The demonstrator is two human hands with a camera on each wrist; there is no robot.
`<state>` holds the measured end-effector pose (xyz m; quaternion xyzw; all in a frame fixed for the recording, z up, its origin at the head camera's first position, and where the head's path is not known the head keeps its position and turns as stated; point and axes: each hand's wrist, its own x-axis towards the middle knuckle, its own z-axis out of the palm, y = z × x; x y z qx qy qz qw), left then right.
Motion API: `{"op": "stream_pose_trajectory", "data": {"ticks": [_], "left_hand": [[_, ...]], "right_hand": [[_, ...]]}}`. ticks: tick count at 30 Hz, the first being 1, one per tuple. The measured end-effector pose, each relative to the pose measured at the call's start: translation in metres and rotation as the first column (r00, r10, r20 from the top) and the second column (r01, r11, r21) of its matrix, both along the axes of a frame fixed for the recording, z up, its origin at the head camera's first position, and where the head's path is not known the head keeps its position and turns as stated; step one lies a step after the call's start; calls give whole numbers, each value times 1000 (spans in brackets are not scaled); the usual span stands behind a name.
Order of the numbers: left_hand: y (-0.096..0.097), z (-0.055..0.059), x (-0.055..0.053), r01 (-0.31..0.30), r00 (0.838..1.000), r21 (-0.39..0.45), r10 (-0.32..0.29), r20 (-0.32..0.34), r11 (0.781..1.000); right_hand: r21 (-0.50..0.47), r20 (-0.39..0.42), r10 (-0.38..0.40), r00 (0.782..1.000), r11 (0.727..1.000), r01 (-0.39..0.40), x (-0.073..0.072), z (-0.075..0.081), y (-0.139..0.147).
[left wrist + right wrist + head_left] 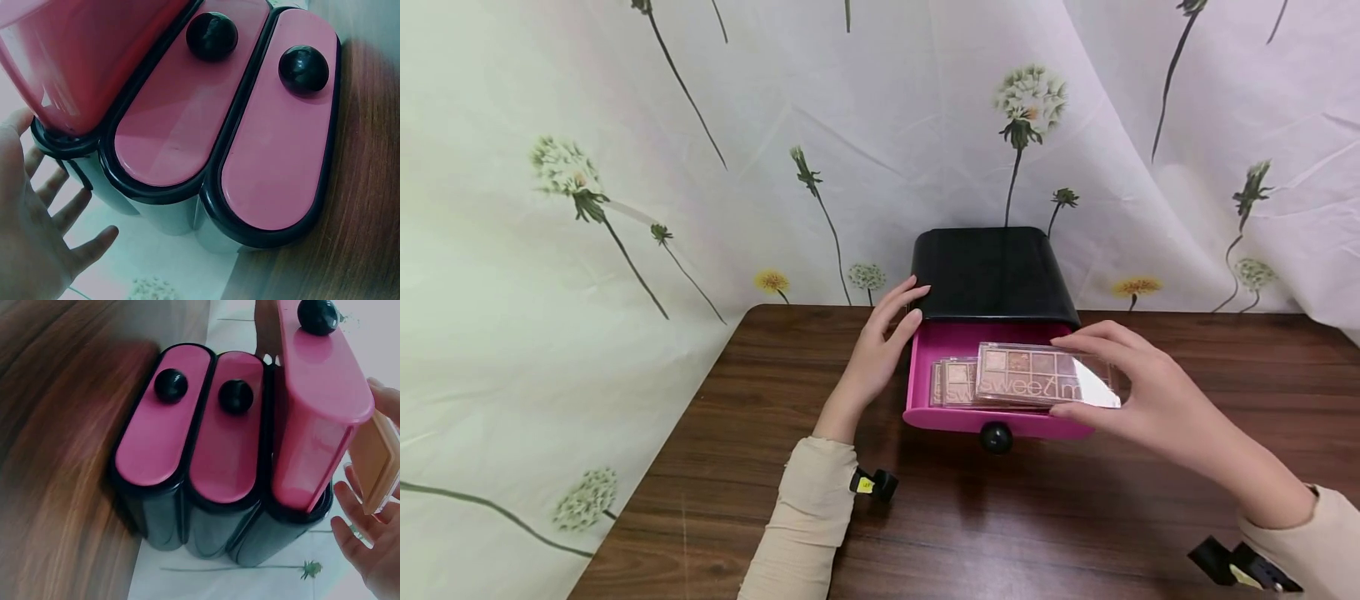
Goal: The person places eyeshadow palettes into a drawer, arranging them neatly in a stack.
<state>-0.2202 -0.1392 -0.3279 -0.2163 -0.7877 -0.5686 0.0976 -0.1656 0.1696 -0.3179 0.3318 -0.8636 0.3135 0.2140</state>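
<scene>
In the head view my right hand [1150, 392] pinches the right end of an eyeshadow palette [1033, 372] with a clear lid, thumb below and fingers above. The palette is over the pulled-out pink drawer [922, 343], overlapping several similar palettes [953, 392] inside it. My right wrist view shows the same palette [372, 465] from its tan side, beside the drawer wall. My left hand [874, 354] rests against the left side of the black drawer unit [992, 271], fingers spread and fairly straight.
Below the pulled-out drawer, two closed pink drawers [275, 144] with black round knobs [304, 69] show in the wrist views. The unit stands on a dark wooden table [722, 492], close to a white cloth [895, 100] printed with dandelions.
</scene>
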Motion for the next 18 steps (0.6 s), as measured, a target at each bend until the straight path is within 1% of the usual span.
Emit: {"op": "stream_pose_trajectory", "data": {"ticks": [8, 15, 18], "left_hand": [[0, 0, 1, -2, 1000, -4, 2, 0, 1000], [0, 0, 0, 0, 1000, 3, 0, -11, 1000], [0, 0, 0, 2, 1000, 3, -2, -13, 1000]], "right_hand": [[60, 37, -8, 999, 998, 6, -7, 4, -16], [105, 80, -10, 997, 994, 2, -10, 6, -23], [122, 86, -2, 996, 993, -8, -10, 5, -24]]}}
